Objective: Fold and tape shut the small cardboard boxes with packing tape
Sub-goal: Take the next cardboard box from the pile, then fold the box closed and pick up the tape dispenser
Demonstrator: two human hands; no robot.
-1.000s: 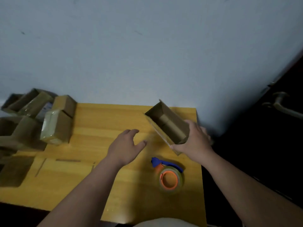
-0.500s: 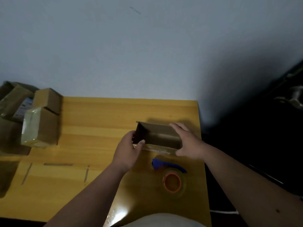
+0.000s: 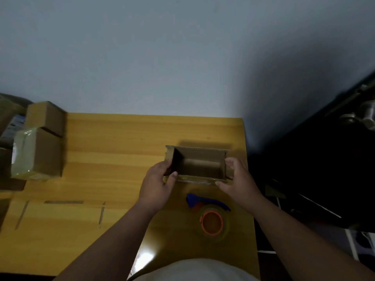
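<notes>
The left hand (image 3: 156,184) and right hand (image 3: 240,179) grip opposite ends of the open cardboard box (image 3: 197,164), fingers curled; no legible writing shows on it

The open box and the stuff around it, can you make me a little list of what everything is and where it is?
open box: on the wooden table, open side facing up, not taped
left hand: grips the box's left end
right hand: holds the box's right end
tape roll: orange core, blue handle, lying just in front of the box
taped boxes: piled at the table's left edge
</notes>
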